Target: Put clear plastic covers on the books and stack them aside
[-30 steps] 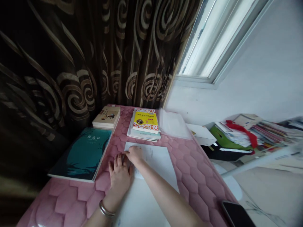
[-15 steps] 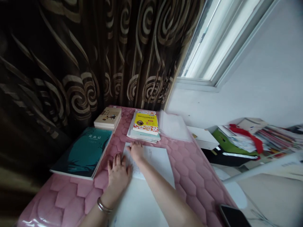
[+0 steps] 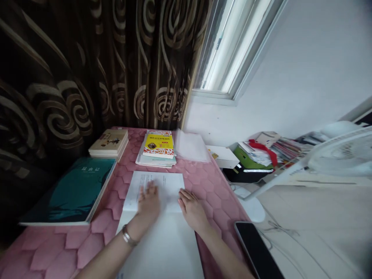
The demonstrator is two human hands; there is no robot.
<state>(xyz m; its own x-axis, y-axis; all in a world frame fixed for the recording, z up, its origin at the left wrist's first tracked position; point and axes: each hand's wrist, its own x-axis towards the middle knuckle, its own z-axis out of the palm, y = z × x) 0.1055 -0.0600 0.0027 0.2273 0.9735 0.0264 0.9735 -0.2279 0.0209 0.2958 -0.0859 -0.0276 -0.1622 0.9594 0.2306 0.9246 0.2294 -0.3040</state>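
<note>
An open book (image 3: 162, 240) with white pages lies on the pink table in front of me. Printed text shows on its far page; the near one looks blank. My left hand (image 3: 148, 203), with a silver bracelet at the wrist, is over the far page, its fingers extended and smeared by motion. Whether it touches the paper I cannot tell. At the right edge of the book, near the fold, my right hand (image 3: 192, 209) rests with fingers stretched out flat. Neither hand grips anything.
Left of the book lies a teal book (image 3: 75, 192), with small beige books (image 3: 109, 141) behind. A stack topped by a yellow book (image 3: 158, 143) stands beyond, beside translucent sheets (image 3: 192, 145). A phone (image 3: 257, 250) lies at the right edge; a white fan (image 3: 343, 151) stands farther right.
My left hand has moved from the book's left edge onto the far page. The right hand has gone from the upper left to the right edge. The view has swung right.
</note>
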